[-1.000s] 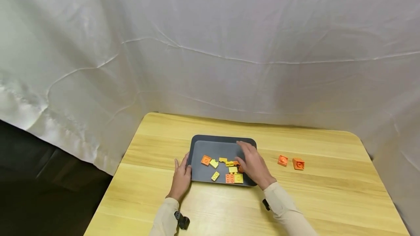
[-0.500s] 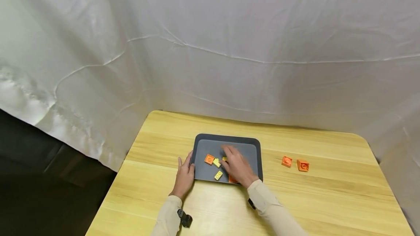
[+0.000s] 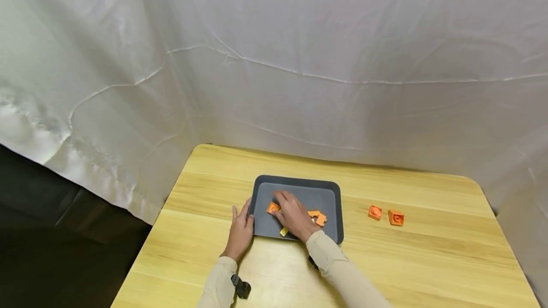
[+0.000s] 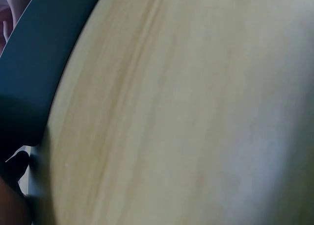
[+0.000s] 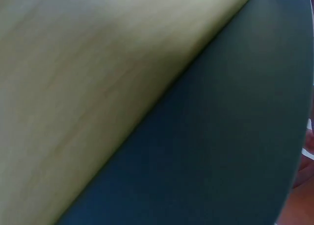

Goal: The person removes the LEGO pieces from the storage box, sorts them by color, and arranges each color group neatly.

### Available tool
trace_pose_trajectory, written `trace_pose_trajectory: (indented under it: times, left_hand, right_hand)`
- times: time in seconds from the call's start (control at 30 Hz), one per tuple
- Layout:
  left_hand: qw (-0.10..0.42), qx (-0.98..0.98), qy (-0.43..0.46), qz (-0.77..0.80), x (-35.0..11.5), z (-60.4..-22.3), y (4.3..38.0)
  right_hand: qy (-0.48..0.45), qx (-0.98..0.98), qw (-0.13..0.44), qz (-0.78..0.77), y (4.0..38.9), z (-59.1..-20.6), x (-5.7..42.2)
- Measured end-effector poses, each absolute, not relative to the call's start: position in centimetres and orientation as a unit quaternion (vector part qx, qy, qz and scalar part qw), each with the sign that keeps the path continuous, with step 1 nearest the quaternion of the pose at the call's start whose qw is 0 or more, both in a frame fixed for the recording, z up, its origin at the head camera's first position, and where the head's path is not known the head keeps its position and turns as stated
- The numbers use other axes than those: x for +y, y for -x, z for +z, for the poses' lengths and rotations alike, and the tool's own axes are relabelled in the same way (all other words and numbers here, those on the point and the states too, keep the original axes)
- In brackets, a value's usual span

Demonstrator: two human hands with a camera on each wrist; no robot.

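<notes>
Blocks in the tray under the hand, two orange blocks outside

A pale cloth (image 3: 274,61) hangs behind the tabletop (image 3: 428,251). On the tabletop lies a dark grey tray (image 3: 299,183), where the work appears to be in progress, I would judge, and not finished.

The left hand (image 3: 239,234) rests at the tray's left edge, its fingers rather straight. The right hand (image 3: 293,215) is over the tray, with thumb and fingers apart; whether some block is under its palm, I cannot tell.

Inside the tray, an orange block (image 3: 272,208) lies at the fingertips, and another orange piece (image 3: 321,220) lies beside the wrist. It is not possible to say if any are joined. The two orange blocks (image 3: 396,217) right of the tray are untouched, so they seem the part left aside. The smallest visible bit is a yellow block (image 3: 284,231), partly covered by the right hand.
</notes>
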State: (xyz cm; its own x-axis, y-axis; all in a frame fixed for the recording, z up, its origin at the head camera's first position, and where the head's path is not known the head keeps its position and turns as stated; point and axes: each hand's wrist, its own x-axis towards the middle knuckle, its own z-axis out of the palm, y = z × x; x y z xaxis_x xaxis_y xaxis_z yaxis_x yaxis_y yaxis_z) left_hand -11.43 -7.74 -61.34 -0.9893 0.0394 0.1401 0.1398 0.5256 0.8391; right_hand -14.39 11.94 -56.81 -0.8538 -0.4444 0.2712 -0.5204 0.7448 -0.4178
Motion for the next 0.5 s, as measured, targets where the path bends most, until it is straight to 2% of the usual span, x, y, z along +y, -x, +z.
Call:
trace_pose_trajectory:
  times: [0.5]
  left_hand:
    - [0.053, -0.872, 0.055, -0.484, -7.52, -61.46, 10.92]
  right_hand:
    - [-0.260, -0.935, 0.083, 0.228, 14.31, -57.35, 10.92]
